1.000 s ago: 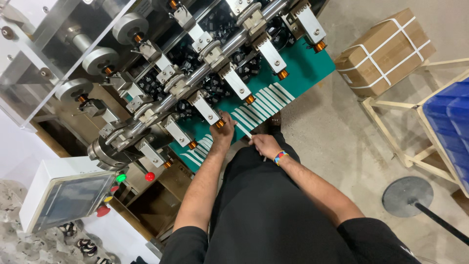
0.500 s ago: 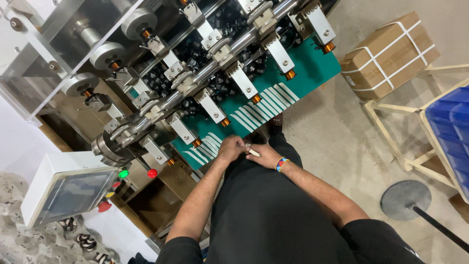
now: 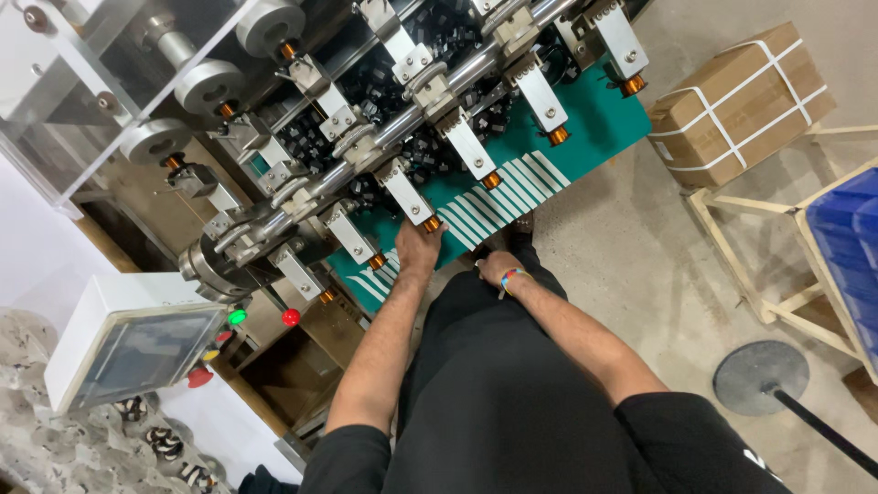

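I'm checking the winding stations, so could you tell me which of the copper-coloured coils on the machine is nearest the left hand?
The copper-coloured coil just above the left hand, under the white bracket beside the white stripes; the other coils sit clearly farther away.

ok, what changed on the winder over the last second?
The left hand left the right hand and reached up to a copper-wound coil under a metal arm; whether the fingers grip it cannot be told. The right hand dropped back toward the body. The machine, green plate and strapped carton are unchanged.

Strapped cardboard box point(image 3: 739, 101) on floor; blue bin point(image 3: 851, 229) in wooden rack point(image 3: 750, 265); control panel point(image 3: 128, 352).
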